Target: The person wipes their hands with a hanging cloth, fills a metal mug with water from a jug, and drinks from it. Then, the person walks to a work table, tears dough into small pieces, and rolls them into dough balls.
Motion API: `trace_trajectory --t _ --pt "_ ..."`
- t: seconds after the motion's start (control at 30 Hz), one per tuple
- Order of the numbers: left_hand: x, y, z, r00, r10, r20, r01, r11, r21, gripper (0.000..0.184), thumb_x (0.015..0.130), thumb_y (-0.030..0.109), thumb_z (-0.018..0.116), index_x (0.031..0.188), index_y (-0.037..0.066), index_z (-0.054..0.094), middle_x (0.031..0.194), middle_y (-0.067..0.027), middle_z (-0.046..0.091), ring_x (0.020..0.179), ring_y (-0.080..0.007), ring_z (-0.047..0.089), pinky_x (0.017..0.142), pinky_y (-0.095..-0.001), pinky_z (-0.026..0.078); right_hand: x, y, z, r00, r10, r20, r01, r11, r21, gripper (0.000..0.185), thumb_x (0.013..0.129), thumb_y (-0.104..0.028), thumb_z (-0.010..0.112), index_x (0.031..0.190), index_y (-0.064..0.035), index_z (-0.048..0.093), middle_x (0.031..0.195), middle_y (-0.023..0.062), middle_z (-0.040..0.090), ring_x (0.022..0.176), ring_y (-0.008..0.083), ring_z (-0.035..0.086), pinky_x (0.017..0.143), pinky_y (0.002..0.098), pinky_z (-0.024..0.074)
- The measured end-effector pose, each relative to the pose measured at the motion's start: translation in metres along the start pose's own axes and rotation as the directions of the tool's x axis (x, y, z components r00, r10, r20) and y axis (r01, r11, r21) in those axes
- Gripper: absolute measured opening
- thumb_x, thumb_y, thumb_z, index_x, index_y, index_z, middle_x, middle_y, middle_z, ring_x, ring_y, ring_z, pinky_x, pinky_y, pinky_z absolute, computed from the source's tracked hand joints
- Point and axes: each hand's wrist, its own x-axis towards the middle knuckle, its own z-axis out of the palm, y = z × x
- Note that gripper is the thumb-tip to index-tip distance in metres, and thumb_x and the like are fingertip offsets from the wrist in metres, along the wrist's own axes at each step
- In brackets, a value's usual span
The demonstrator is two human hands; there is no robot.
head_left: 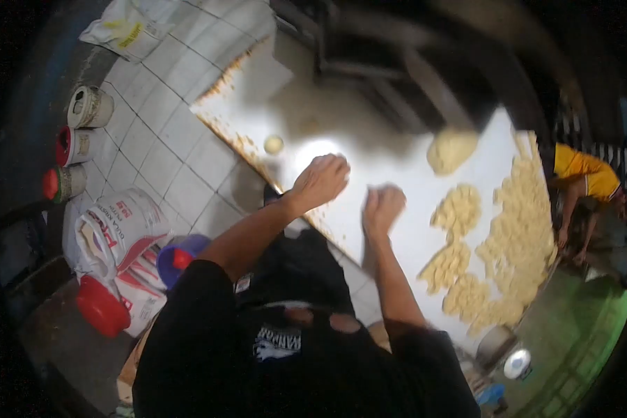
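Dough pieces [519,237] pretty much filled the right side of the white tabletop [414,244], with a big smooth lump [453,151] up and left of them. One small dough ball [273,145] sat left of centre, near the left hand [320,182], which was palm-down with curled fingers. The right hand [384,207] was half-curled and blurry mid-frame; honestly couldn't tell if either gripped anything.

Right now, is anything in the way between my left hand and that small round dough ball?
Nothing visible: only bare white tabletop shows between your left hand and the small dough ball.
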Motion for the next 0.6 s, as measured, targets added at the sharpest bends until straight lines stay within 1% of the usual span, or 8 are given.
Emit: trace_trajectory --t 0.03,0.13,0.2,0.27,0.33,0.4,0.5,0.6 --pt "-0.01 0.028 0.011 0.981 -0.138 -0.138 0.126 0.988 -0.088 0.006 0.085 0.015 0.064 0.086 0.009 0.061 0.098 -0.0082 0.06 0.096 -0.027 0.059 0.082 -0.0421 0.047 -0.018 -0.003 0.016 0.997 0.062 0.039 -0.067 0.99 0.124 0.018 0.091 -0.018 0.064 0.083 -0.0045 0.055 0.087 0.0179 0.056 0.084 0.0389 0.05 0.077 0.0507 0.0357" --pt "-0.067 0.038 0.015 0.976 0.175 -0.132 -0.208 0.931 -0.299 0.013 0.083 0.016 0.067 0.091 0.008 0.061 0.093 -0.0105 0.06 0.093 -0.0298 0.06 0.081 -0.0444 0.047 -0.065 0.007 -0.028 0.926 -0.341 0.161 0.287 0.914 0.286 0.02 0.086 -0.021 0.076 0.087 -0.0076 0.061 0.092 0.0139 0.06 0.091 0.0353 0.057 0.082 0.0481 0.0412" --pt "-0.063 -0.006 0.0 0.965 0.258 0.034 -0.238 0.927 -0.292 0.013 0.082 0.017 0.069 0.086 0.008 0.06 0.087 -0.0105 0.059 0.084 -0.0299 0.059 0.077 -0.0443 0.047 -0.052 0.05 -0.034 0.925 -0.312 0.215 0.286 0.947 0.146 0.023 0.082 -0.024 0.08 0.088 -0.0084 0.064 0.095 0.0125 0.062 0.093 0.0349 0.058 0.083 0.0475 0.0424" --pt "-0.046 0.011 0.03 0.992 0.01 0.128 -0.007 1.0 -0.028 0.014 0.081 0.017 0.07 0.078 0.01 0.058 0.08 -0.01 0.058 0.076 -0.0298 0.057 0.072 -0.0443 0.048 -0.006 0.033 -0.031 0.975 -0.182 0.124 0.18 0.983 0.028 0.026 0.081 -0.026 0.081 0.085 -0.0079 0.063 0.095 0.0132 0.062 0.092 0.0356 0.058 0.082 0.0482 0.0428" --pt "-0.017 0.032 0.066 0.917 -0.245 -0.315 0.194 0.964 -0.183 0.022 0.087 0.026 0.068 0.079 0.008 0.061 0.081 -0.0121 0.059 0.08 -0.0339 0.057 0.074 -0.0465 0.044 -0.027 0.026 -0.009 0.983 -0.136 0.124 0.128 0.989 0.07 0.026 0.079 -0.025 0.082 0.083 -0.0078 0.062 0.093 0.0133 0.062 0.092 0.0357 0.058 0.081 0.0488 0.0429" --pt "-0.04 0.062 0.037 0.965 -0.087 -0.248 -0.047 0.87 -0.49 0.016 0.085 0.021 0.07 0.081 0.007 0.063 0.083 -0.0124 0.061 0.082 -0.0351 0.058 0.074 -0.0476 0.045 -0.048 0.023 0.004 0.961 -0.255 0.102 0.233 0.954 0.187 0.029 0.077 -0.027 0.083 0.082 -0.0073 0.061 0.094 0.0152 0.062 0.092 0.0363 0.058 0.079 0.0494 0.0431" --pt "-0.055 0.019 0.002 0.989 0.019 0.149 0.018 0.97 -0.241 0.01 0.082 0.014 0.071 0.082 0.007 0.064 0.083 -0.0119 0.061 0.084 -0.035 0.058 0.076 -0.0481 0.044 -0.047 0.073 -0.033 0.872 -0.408 0.27 0.378 0.912 0.158 0.031 0.077 -0.031 0.083 0.083 -0.0072 0.064 0.091 0.011 0.063 0.09 0.0331 0.057 0.078 0.0484 0.0432" --pt "-0.009 0.015 0.016 0.952 -0.023 -0.305 0.025 1.0 0.002 0.016 0.081 0.016 0.075 0.089 0.007 0.065 0.088 -0.0118 0.061 0.087 -0.0347 0.059 0.081 -0.0467 0.045 0.011 0.028 -0.025 0.99 -0.138 -0.003 0.137 0.977 0.164 0.026 0.082 -0.025 0.08 0.078 -0.0074 0.062 0.086 0.0113 0.062 0.085 0.0343 0.056 0.075 0.048 0.0396"
